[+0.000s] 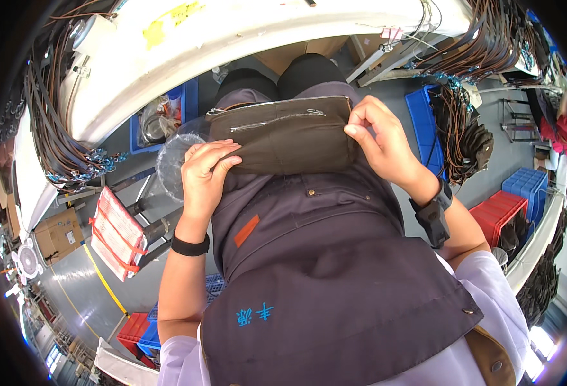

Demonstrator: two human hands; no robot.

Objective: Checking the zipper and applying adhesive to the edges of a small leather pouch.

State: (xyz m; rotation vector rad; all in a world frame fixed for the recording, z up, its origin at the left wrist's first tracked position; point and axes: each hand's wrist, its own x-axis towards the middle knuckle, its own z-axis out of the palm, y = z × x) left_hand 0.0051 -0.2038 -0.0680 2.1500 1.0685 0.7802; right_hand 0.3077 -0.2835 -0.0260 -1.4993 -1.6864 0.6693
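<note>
Dark pouch [290, 145] held over the apron [348, 302]! Left hand [203, 168] grips its left side, right hand [381, 138] pinches its right edge; uneven tugging might pucker the zip [277, 121], a slipping grip drop the pouch off the apron.

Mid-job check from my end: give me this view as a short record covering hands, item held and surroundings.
Item: dark pouch, silvery zipper across its face
Left hand: grips pouch's left side
Right hand: pinches pouch's right edge
Position: above the lap
Ahead: white worktable
Left: hanging straps
Right: blue bin
</note>
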